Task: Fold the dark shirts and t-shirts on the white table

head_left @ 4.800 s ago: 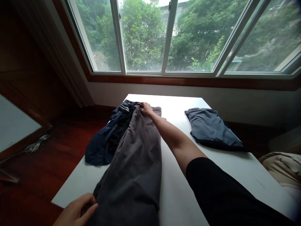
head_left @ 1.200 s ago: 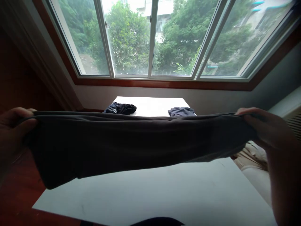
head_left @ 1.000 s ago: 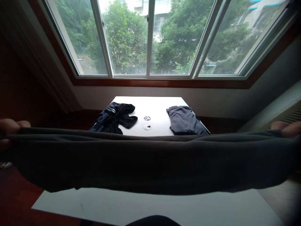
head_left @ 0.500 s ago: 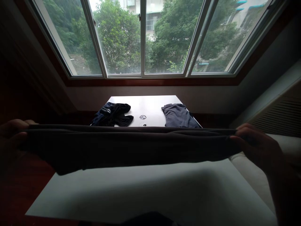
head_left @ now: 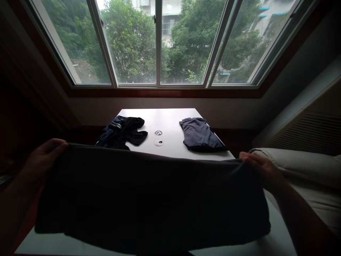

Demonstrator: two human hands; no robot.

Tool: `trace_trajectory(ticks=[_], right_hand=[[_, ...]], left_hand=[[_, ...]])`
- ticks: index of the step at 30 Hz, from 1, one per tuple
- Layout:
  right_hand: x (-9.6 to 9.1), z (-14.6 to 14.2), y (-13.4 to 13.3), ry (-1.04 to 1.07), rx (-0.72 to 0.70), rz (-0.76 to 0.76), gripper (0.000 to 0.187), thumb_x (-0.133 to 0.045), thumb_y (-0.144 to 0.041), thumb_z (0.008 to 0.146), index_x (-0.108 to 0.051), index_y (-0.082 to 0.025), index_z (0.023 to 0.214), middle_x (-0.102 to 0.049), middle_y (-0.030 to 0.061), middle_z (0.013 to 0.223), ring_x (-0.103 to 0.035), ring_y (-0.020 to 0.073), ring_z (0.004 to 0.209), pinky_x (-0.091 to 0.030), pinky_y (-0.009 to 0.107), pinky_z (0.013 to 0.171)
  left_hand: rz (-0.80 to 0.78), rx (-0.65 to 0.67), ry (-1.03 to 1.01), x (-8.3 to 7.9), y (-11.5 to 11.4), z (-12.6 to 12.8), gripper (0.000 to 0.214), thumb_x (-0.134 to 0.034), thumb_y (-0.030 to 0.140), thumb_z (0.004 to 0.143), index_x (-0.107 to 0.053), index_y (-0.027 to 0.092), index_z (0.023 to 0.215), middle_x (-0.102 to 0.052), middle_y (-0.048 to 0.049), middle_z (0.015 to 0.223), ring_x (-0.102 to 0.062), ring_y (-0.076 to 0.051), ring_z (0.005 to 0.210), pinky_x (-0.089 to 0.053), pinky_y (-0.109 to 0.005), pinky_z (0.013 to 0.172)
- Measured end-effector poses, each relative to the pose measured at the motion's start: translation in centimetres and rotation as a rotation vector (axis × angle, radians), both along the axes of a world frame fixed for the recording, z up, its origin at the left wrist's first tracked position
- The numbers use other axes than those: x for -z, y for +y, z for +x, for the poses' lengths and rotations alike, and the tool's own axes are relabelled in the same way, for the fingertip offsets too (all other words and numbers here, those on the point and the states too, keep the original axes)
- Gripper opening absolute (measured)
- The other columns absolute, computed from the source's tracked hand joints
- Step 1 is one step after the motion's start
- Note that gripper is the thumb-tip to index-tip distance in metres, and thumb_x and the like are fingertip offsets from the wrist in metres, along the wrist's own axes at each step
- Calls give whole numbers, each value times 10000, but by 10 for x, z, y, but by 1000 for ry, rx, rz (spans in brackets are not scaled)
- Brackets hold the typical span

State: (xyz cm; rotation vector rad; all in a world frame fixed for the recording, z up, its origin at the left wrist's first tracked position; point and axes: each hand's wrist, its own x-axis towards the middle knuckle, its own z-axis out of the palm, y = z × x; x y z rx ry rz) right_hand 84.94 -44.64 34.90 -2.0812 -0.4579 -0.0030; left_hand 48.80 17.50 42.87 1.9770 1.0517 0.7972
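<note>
A dark grey garment (head_left: 151, 199) is stretched wide in front of me over the near part of the white table (head_left: 170, 121). My left hand (head_left: 42, 163) is closed on its upper left corner. Closed on the upper right corner is my right hand (head_left: 259, 169). The cloth hangs down between them and hides the near table surface.
A crumpled navy garment with white stripes (head_left: 121, 131) lies at the far left of the table. A folded blue-grey garment (head_left: 201, 135) lies at the far right. Two round grommet holes (head_left: 158, 138) sit between them. A beige cushion (head_left: 301, 174) is at my right. Windows fill the far wall.
The grey garment went from lying lengthwise on the table to being held up sideways between both hands. In the last half second it has dropped lower and hangs deeper.
</note>
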Motion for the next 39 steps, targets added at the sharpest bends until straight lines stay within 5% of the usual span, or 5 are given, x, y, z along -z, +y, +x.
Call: trace_trajectory(ticks=[8, 23, 27, 33, 39], right_hand=[[85, 23, 64, 285, -77, 122, 561, -731, -771, 685, -701, -222, 795, -670, 28, 743, -613, 214, 652, -487, 297, 558], [114, 76, 71, 143, -1, 7, 515, -730, -642, 732, -725, -239, 1052, -706, 54, 802, -667, 241, 707, -524, 331, 623], [116, 71, 65, 80, 39, -237, 573, -715, -630, 786, -704, -245, 1210, -757, 122, 983, -722, 319, 916, -548, 394, 785], [108, 55, 54, 232, 42, -432, 643, -704, -658, 798, -727, -144, 1183, -774, 162, 1027, -731, 360, 975, -555, 423, 874], [84, 45, 47, 433, -145, -40, 467, -732, -568, 805, -760, -207, 1099, -792, 91, 1063, -741, 318, 1017, -604, 404, 886]], left_hand=[[166, 210, 386, 92, 20, 68, 419, -675, 499, 887, -727, 141, 1099, -697, -2, 863, -636, -175, 807, -441, -216, 642], [474, 192, 579, 129, 31, 112, 410, -523, 373, 991, -660, 104, 1269, -641, -182, 1264, -564, -328, 1164, -436, -412, 972], [679, 247, 471, 125, -4, 126, 457, -508, 360, 1001, -600, 101, 1366, -541, -215, 1415, -459, -380, 1321, -382, -495, 1088], [706, 770, 277, 138, -120, 160, 467, -525, 388, 1004, -579, 186, 1421, -562, -134, 1469, -488, -297, 1376, -377, -451, 1184], [628, 898, 481, 189, -211, 198, 696, -436, 545, 1032, -348, 193, 1627, -268, -118, 1708, -178, -342, 1588, -177, -565, 1271]])
